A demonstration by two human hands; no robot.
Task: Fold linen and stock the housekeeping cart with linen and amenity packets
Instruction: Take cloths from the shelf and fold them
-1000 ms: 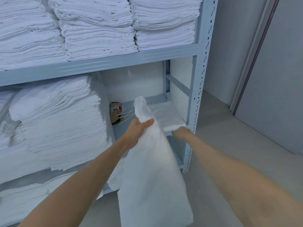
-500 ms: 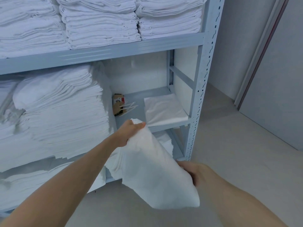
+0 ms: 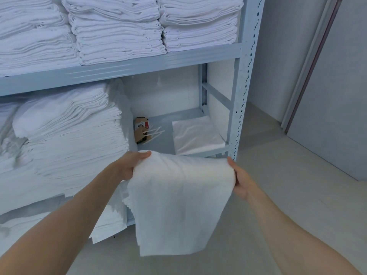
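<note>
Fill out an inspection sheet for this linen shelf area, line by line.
Surface: grey metal shelf, partly bare on the middle tier at right.
Job's things: white cloth held up, draped down; folded stacks above and at left; one flat folded piece on the middle tier.
Clutter: small brown box with pale sticks.
Hands: left hand and right hand each grip a top corner of the cloth.
Cables: nothing seen.
Surroundings: grey floor, wall, door frame.

Plain white cloth (image 3: 182,197), white linen stacks (image 3: 117,30), pale blue-grey shelving (image 3: 244,92), brown packet (image 3: 141,132).
</note>
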